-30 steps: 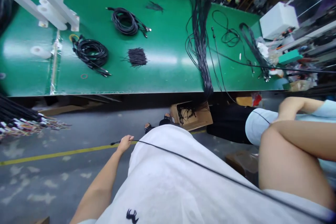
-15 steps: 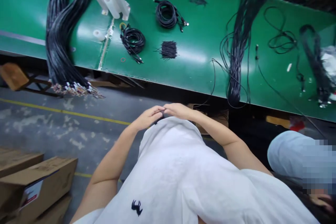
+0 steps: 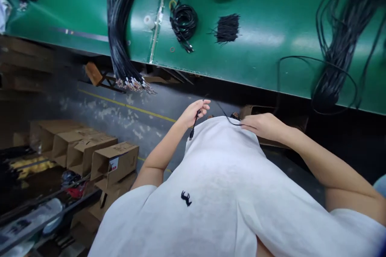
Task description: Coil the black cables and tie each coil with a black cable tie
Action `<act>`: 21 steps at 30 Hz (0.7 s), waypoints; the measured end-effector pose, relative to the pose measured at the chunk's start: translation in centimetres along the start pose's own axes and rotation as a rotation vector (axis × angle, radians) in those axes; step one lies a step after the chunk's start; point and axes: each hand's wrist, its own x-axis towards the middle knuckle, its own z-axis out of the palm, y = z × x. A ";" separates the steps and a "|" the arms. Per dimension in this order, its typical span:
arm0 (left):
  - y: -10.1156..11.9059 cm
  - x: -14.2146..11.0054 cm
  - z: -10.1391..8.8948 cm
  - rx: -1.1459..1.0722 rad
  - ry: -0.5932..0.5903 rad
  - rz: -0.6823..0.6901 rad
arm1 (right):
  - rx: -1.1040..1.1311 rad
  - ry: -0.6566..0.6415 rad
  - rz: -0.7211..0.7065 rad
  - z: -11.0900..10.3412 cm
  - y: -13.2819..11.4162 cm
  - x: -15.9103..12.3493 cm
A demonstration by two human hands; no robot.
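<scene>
Evidently one thin black cable (image 3: 226, 115), held in front of the white shirt (image 3: 211, 168), apart from the bench. Left hand (image 3: 193, 113): fingers curled on the cable near a plug (image 3: 191, 133), which hangs below the palm. Right hand (image 3: 261, 125): thumb and fingers pinching the line, a slack curve on its near side; whether both hands hold one continuous piece cannot be told. Handling, by judgement: light, bendy, smooth, apt to slip or kink; plug stiffer, its tip the fragile part, best gripped by the body rather than the wire. Surface: green bench (image 3: 256, 56), glossy, bearing coiled cables (image 3: 183, 28), a pile of short ties (image 3: 227, 28), a long bundle (image 3: 120, 28) drooping over the edge at left, a looser bundle (image 3: 343, 56) at right. Room: worn grey floor (image 3: 153, 132), yellow line (image 3: 144, 111), cardboard boxes (image 3: 125, 160) at left
</scene>
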 end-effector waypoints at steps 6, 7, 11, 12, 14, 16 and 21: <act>-0.7 -1.2 3.5 0.492 -0.422 0.233 | 0.225 0.340 0.095 -5.6 -1.9 6.1; -0.5 -1.5 3.8 0.470 -0.462 0.204 | 0.258 0.371 0.115 -5.9 -1.3 6.5; 0.6 -2.6 4.8 0.176 -0.450 0.046 | 0.394 0.427 0.116 -5.5 0.4 6.6; 0.8 -2.8 5.0 0.123 -0.423 0.019 | 0.418 0.428 0.103 -5.3 0.4 6.5; 1.0 -3.0 5.4 0.084 -0.391 -0.025 | 0.451 0.419 0.085 -5.0 0.0 6.3; 0.9 -3.0 5.5 0.090 -0.397 -0.069 | 0.479 0.403 0.083 -4.9 -0.5 6.5; 2.1 -3.8 4.4 0.028 -0.412 -0.082 | 0.596 0.357 0.098 -3.9 2.9 7.4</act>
